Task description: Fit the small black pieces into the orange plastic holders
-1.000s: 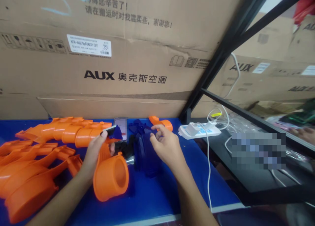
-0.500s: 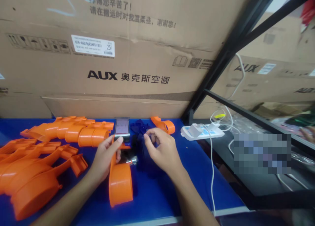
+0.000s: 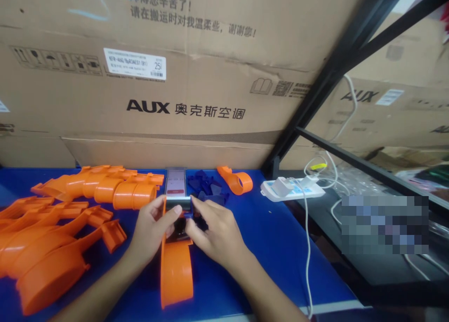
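Note:
An orange tape dispenser (image 3: 177, 273) is between my hands, with its round hub toward me and a toothed metal blade (image 3: 178, 198) at its far end. My left hand (image 3: 154, 221) is closed around its left side, the thumb lying across the dark part under the blade. At the right end of the blade, my right hand (image 3: 215, 226) pinches the dispenser head with thumb and forefinger. A bit of blue shows between the fingers there; its shape is mostly hidden. Just beyond, a pile of dark blue plastic pieces (image 3: 206, 185) lies on the blue table (image 3: 266, 256).
Nested orange dispenser frames (image 3: 49, 247) lie at left, with another row (image 3: 105, 186) behind. A phone (image 3: 175, 180) stands past my hands. One orange frame (image 3: 240, 182) lies near a white power strip (image 3: 293, 190) with cables. A large carton (image 3: 189, 139) and black rack (image 3: 312, 99) border the table.
My right hand has moved left from the blue pieces to the dispenser head and now grips it. The dispenser has shifted slightly right and toward me in view. My left hand keeps its hold.

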### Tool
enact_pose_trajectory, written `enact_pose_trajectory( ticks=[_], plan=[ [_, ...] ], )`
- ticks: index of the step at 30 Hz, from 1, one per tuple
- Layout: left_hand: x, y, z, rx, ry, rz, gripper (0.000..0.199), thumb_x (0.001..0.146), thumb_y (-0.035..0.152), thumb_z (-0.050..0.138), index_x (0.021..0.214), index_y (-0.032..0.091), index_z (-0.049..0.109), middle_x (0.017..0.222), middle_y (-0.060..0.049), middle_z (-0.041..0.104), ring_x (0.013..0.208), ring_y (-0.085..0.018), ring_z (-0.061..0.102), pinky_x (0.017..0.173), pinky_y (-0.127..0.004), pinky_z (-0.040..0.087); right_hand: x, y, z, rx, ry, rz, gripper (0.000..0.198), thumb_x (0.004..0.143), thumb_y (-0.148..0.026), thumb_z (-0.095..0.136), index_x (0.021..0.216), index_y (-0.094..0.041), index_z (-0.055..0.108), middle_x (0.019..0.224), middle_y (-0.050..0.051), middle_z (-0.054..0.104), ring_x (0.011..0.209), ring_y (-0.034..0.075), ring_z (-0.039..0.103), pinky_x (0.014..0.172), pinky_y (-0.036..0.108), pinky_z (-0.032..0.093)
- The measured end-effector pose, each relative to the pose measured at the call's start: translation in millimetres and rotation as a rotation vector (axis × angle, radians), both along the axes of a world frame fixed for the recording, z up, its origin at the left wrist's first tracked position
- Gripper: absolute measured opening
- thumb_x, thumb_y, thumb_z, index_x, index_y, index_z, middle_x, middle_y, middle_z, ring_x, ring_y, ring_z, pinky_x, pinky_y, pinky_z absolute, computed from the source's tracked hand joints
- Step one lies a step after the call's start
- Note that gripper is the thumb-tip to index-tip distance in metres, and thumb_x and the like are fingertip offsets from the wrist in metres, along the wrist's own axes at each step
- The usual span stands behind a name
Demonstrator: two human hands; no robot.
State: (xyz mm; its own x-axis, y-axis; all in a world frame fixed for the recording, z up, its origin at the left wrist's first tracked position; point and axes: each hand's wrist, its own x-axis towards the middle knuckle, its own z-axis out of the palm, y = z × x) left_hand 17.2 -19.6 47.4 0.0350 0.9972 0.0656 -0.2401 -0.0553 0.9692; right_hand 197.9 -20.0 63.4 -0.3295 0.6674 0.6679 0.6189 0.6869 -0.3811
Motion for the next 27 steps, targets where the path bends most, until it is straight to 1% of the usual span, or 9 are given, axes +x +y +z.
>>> enact_pose_trajectory(
  ticks=[4, 9, 13, 16, 19, 21, 23, 25, 27],
  plan=[
    [-2, 0, 2.0, -0.018, -0.013, -0.024, 0.028, 0.080, 0.043, 0.080, 0.085, 0.019, 0.068, 0.051, 0.007, 0.046, 0.042, -0.008, 0.040, 0.043, -0.020, 0.034, -1, -1, 3, 0.006, -0.049, 0.027, 0.037, 0.096, -0.027, 0.054, 0.129, -0.013, 0.064, 0.075, 0.004, 0.067, 0.064, 0.017, 0.058, 0.060, 0.029, 0.050],
    [-3, 0, -0.7, -0.007, -0.010, -0.049, 0.028, 0.082, 0.044, 0.078, 0.089, 0.018, 0.069, 0.049, 0.007, 0.045, 0.041, -0.008, 0.040, 0.043, -0.021, 0.033, -1, -1, 6, 0.005, -0.073, 0.043, 0.032, 0.098, -0.026, 0.051, 0.122, -0.012, 0.066, 0.073, 0.003, 0.065, 0.062, 0.016, 0.055, 0.059, 0.028, 0.048],
    [-1, 1, -2.5, -0.020, -0.038, -0.040, 0.029, 0.081, 0.044, 0.079, 0.091, 0.018, 0.068, 0.047, 0.008, 0.045, 0.039, -0.008, 0.038, 0.042, -0.021, 0.034, -1, -1, 5, 0.002, -0.072, 0.038, 0.031, 0.097, -0.026, 0.052, 0.121, -0.014, 0.068, 0.071, 0.003, 0.064, 0.063, 0.016, 0.056, 0.060, 0.028, 0.048],
    [1, 1, -1.4, -0.033, -0.058, -0.037, 0.030, 0.081, 0.044, 0.079, 0.091, 0.019, 0.067, 0.046, 0.008, 0.045, 0.038, -0.008, 0.039, 0.042, -0.021, 0.034, 1, 0, 5, -0.019, -0.042, 0.036, 0.033, 0.096, -0.026, 0.055, 0.125, -0.015, 0.068, 0.075, 0.004, 0.066, 0.066, 0.017, 0.059, 0.061, 0.028, 0.050],
    [2, 0, 2.4, -0.086, -0.128, -0.036, 0.032, 0.081, 0.047, 0.078, 0.089, 0.019, 0.067, 0.044, 0.007, 0.048, 0.038, -0.009, 0.042, 0.042, -0.020, 0.035, 4, 2, 7, -0.046, -0.008, 0.061, 0.040, 0.096, -0.029, 0.059, 0.133, -0.018, 0.064, 0.084, 0.006, 0.071, 0.073, 0.018, 0.064, 0.066, 0.030, 0.054],
    [3, -1, 5.9, -0.150, -0.187, -0.038, 0.035, 0.080, 0.051, 0.077, 0.084, 0.019, 0.066, 0.045, 0.004, 0.051, 0.038, -0.010, 0.044, 0.043, -0.021, 0.037, 6, 3, 8, -0.050, -0.018, 0.096, 0.044, 0.096, -0.029, 0.060, 0.138, -0.018, 0.060, 0.090, 0.007, 0.073, 0.077, 0.019, 0.065, 0.069, 0.032, 0.056],
    [3, -2, 9.2, -0.212, -0.218, -0.060, 0.041, 0.081, 0.055, 0.075, 0.071, 0.017, 0.064, 0.045, 0.002, 0.052, 0.039, -0.010, 0.046, 0.043, -0.022, 0.038, 7, 4, 8, -0.039, -0.041, 0.119, 0.046, 0.096, -0.026, 0.057, 0.142, -0.017, 0.057, 0.092, 0.008, 0.073, 0.076, 0.019, 0.065, 0.070, 0.033, 0.057],
    [3, -4, 11.5, -0.242, -0.218, -0.108, 0.051, 0.084, 0.058, 0.072, 0.058, 0.016, 0.059, 0.045, -0.001, 0.052, 0.040, -0.010, 0.047, 0.044, -0.022, 0.039, 7, 4, 7, -0.012, -0.060, 0.107, 0.046, 0.096, -0.023, 0.054, 0.142, -0.016, 0.057, 0.089, 0.007, 0.073, 0.074, 0.019, 0.064, 0.069, 0.033, 0.057],
    [4, -5, 12.1, -0.242, -0.226, -0.153, 0.057, 0.087, 0.059, 0.068, 0.052, 0.015, 0.056, 0.047, -0.003, 0.053, 0.043, -0.010, 0.049, 0.046, -0.022, 0.040, 7, 5, 5, 0.025, -0.075, 0.065, 0.044, 0.095, -0.021, 0.053, 0.138, -0.014, 0.059, 0.086, 0.007, 0.073, 0.072, 0.019, 0.064, 0.069, 0.034, 0.057]
  ],
)
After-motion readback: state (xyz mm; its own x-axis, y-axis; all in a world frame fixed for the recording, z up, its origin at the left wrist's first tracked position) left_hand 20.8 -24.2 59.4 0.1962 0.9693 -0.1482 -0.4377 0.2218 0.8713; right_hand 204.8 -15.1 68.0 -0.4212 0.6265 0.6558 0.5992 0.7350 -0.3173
